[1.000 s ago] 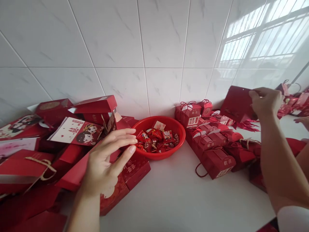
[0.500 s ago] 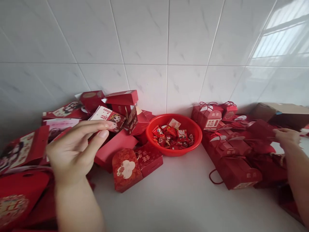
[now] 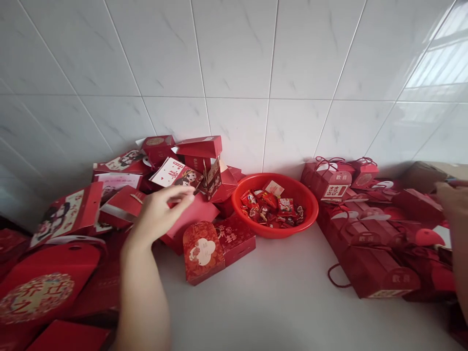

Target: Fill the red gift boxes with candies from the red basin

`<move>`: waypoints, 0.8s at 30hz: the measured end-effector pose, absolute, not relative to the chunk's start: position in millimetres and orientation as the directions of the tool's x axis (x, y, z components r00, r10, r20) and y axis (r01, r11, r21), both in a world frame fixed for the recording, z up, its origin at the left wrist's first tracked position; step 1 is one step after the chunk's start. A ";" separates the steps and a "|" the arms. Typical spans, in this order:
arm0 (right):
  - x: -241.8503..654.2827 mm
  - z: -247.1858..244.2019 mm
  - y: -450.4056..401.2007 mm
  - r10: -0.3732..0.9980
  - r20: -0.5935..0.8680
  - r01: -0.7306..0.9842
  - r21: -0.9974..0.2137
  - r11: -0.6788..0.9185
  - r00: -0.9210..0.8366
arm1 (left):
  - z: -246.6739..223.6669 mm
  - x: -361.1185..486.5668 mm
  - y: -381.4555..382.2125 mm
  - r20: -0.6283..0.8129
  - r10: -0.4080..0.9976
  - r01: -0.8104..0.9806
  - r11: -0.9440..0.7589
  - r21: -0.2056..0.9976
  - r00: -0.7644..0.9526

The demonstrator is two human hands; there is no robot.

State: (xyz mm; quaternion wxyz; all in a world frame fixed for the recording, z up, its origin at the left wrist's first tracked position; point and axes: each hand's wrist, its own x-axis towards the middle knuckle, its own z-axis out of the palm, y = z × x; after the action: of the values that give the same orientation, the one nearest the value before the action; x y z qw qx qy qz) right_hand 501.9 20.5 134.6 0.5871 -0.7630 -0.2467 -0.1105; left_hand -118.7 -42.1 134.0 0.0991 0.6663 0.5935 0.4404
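My left hand (image 3: 159, 212) hovers over the left-hand pile, its fingers loosely bent and the thumb close below the fingertips, with nothing visible in it. Just beyond its fingertips is a printed white-and-red gift box (image 3: 175, 173), and below them lies a plain red box (image 3: 195, 214). My right hand (image 3: 453, 202) is cut off by the right edge and blurred; whether it holds anything does not show. It is beside the red gift boxes with cord handles (image 3: 382, 268). Between the hands stands a red plastic basin (image 3: 272, 233) with wrapped sweets (image 3: 287, 207) in it.
On the grey tabletop (image 3: 270, 297), a floral red box (image 3: 203, 253) lies in front of the basin's left side. A large red box with a round emblem (image 3: 40, 292) is at the near left. A cardboard box (image 3: 427, 175) stands at the far right, along the tiled wall (image 3: 234, 58).
The view has turned left, so things sit farther right. My left hand has moved slightly toward the printed box. My right hand has drawn away from a dark red box flap toward the right edge.
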 end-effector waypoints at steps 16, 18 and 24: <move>201.8 103.7 -45.8 0.591 0.272 0.284 -0.679 0.677 -0.759 | 106.8 -144.7 -11.9 0.023 0.964 0.798 0.205 0.567 -0.264; 180.0 84.7 -48.4 0.485 0.130 0.248 -0.730 0.637 -0.865 | 103.3 -153.4 -12.0 -0.024 0.952 0.786 0.266 0.559 -0.305; 135.6 45.3 -53.6 0.293 -0.041 0.244 -0.671 0.700 -0.955 | 92.9 -163.9 -10.5 -0.152 0.964 0.750 0.264 0.606 -0.217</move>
State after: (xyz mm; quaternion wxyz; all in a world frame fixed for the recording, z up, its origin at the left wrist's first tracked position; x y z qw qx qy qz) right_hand 135.6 -53.6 45.3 0.0342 -0.1455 -0.9214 0.3587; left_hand -163.9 -10.5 92.9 0.2581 0.5698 0.7521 0.2076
